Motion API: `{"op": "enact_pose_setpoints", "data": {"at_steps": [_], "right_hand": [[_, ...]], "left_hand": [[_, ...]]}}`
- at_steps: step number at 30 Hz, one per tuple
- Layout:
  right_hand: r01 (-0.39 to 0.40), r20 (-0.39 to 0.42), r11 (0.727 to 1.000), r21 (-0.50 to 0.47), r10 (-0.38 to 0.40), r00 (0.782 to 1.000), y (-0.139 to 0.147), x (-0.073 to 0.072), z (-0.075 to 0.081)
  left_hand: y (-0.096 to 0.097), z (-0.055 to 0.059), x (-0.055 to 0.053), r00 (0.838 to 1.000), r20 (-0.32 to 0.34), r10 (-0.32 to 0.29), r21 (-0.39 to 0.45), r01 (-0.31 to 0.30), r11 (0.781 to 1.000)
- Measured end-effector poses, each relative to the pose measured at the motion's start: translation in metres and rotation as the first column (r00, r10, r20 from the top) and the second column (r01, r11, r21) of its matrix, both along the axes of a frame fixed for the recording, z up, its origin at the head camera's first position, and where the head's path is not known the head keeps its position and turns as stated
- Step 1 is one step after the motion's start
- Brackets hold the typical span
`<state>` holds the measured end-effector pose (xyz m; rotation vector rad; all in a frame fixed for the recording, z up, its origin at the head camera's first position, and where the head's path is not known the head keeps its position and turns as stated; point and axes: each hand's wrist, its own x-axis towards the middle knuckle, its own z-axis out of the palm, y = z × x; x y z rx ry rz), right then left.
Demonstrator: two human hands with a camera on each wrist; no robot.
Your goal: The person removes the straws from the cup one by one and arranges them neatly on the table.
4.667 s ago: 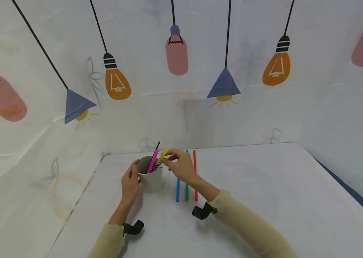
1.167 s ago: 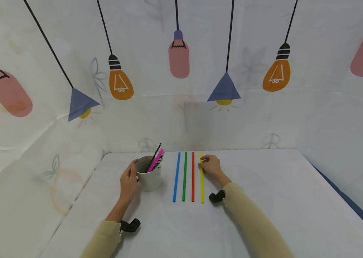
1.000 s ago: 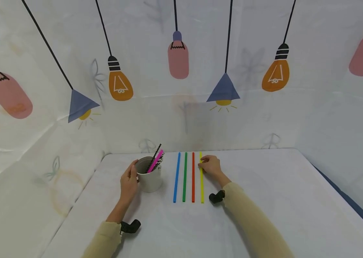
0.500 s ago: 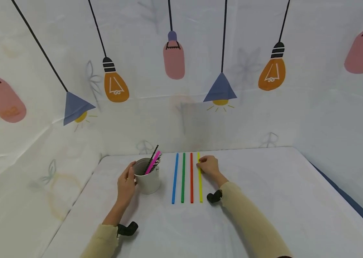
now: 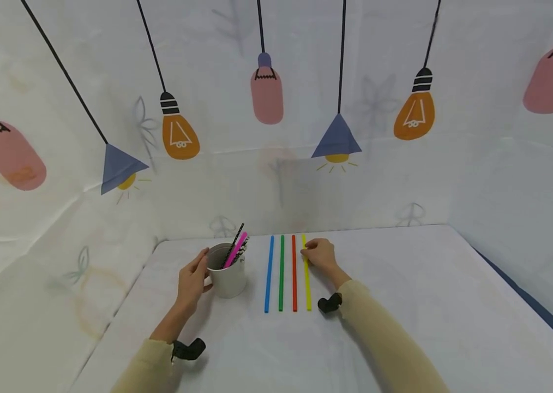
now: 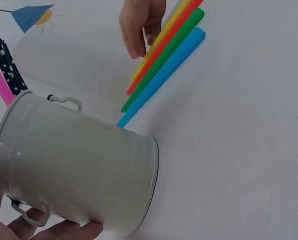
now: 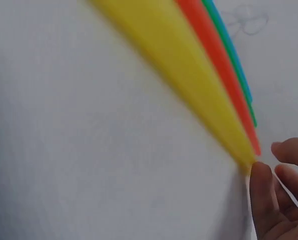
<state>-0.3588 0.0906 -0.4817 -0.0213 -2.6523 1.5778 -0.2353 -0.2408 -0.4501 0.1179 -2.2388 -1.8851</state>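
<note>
Our left hand [image 5: 190, 281] cups the metal bucket [image 5: 229, 281]; our right hand [image 5: 320, 254] is at the yellow straw [image 5: 308, 292], flat on the desk [image 5: 404, 327] beside the red straw [image 5: 294, 281], whether pinching we cannot tell. A light touch should keep both parallel.

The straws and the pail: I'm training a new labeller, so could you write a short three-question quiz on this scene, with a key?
1. Multiple choice: how many straws lie in the row on the table?
A. Three
B. Four
C. Six

2. True or false: the pink straw lies flat on the table.

3. Open: in the head view, name the row's colours from left to right, and say which straw the right hand is at.

Key:
1. B.
2. False; the pink straw leans inside the pail.
3. Blue straw, green straw, red straw, yellow straw; the right hand is at the yellow straw.
</note>
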Motion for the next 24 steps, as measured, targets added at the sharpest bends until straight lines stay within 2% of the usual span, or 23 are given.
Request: {"op": "enact_pose_setpoints", "data": {"at_steps": [4, 8, 14, 17, 20, 24], "right_hand": [[-0.051, -0.052, 0.996, -0.070, 0.048, 0.998, -0.005, 0.007, 0.008], [-0.163, -0.123, 0.976, -0.147, 0.145, 0.982, -0.020, 0.025, 0.029], [-0.372, -0.223, 0.908, -0.192, 0.329, 0.918, -0.050, 0.063, 0.072], [-0.440, -0.265, 0.875, -0.201, 0.384, 0.884, -0.062, 0.078, 0.087], [-0.481, -0.309, 0.857, -0.186, 0.413, 0.856, -0.073, 0.090, 0.096], [-0.508, -0.336, 0.845, -0.168, 0.435, 0.835, -0.086, 0.103, 0.100]], "left_hand": [[0.000, 0.003, 0.001, 1.000, 0.021, 0.005, 0.011, -0.006, 1.000], [0.001, 0.005, 0.002, 1.000, 0.027, 0.011, 0.008, -0.012, 1.000], [0.002, 0.004, 0.003, 1.000, -0.004, 0.017, -0.019, -0.017, 1.000], [0.002, 0.003, 0.002, 1.000, -0.019, 0.016, -0.027, -0.017, 0.999], [0.003, 0.002, 0.001, 0.999, -0.033, 0.013, -0.028, -0.014, 1.000], [0.002, 0.000, 0.002, 0.999, -0.050, 0.019, -0.030, -0.020, 0.999]]}}
